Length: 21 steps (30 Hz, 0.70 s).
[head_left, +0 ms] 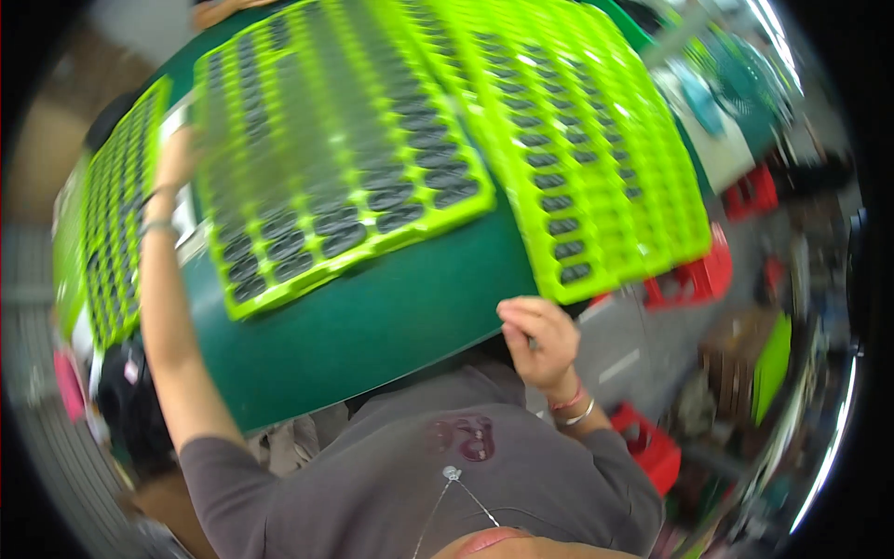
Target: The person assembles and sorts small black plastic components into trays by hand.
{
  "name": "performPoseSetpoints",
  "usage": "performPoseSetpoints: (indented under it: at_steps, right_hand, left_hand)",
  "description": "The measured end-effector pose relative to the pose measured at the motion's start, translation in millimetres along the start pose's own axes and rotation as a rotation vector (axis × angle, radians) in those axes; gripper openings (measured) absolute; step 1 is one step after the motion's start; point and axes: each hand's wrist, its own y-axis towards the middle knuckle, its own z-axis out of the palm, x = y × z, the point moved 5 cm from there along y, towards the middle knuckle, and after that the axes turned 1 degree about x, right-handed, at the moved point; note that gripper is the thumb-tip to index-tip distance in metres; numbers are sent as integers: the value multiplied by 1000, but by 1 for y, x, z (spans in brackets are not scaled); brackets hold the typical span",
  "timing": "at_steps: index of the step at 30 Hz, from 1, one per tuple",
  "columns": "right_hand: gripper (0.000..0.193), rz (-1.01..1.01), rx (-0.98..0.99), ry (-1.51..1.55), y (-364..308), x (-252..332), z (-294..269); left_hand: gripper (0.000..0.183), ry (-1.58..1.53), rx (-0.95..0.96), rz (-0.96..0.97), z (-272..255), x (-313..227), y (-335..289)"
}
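My left hand [177, 156] reaches forward at the left side of the middle bright green tray [358, 244]. It is smeared by motion, so its fingers and anything in them cannot be made out. White material [183, 219] lies beside that wrist, between two trays. Rows of dark oval pieces [340, 238] fill the middle tray, and a greyish blur veils part of its centre. My right hand [542, 343] hovers at the table's front edge, near the corner of the right-hand green tray [596, 200]. Its fingers are curled together towards the thumb, with nothing visible in them.
The trays lie on a dark green table [363, 326]. Another filled green tray [121, 214] stands at the far left. Red stools [694, 275] are on the floor to the right, near a wooden box [740, 359]. A hand or arm of another person [216, 11] shows at the far edge.
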Motion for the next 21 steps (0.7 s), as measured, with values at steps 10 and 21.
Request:
performPoseSetpoints:
  at_steps: [10,21]
  right_hand:
    - [19,118,33,-601,92,-140,-119]
    - [30,-241,343,-782,109,-171,-67]
  left_hand:
    - [26,-1510,143,-223,-51,-224,-97]
    - [36,-2359,385,-528,0,-346,-163]
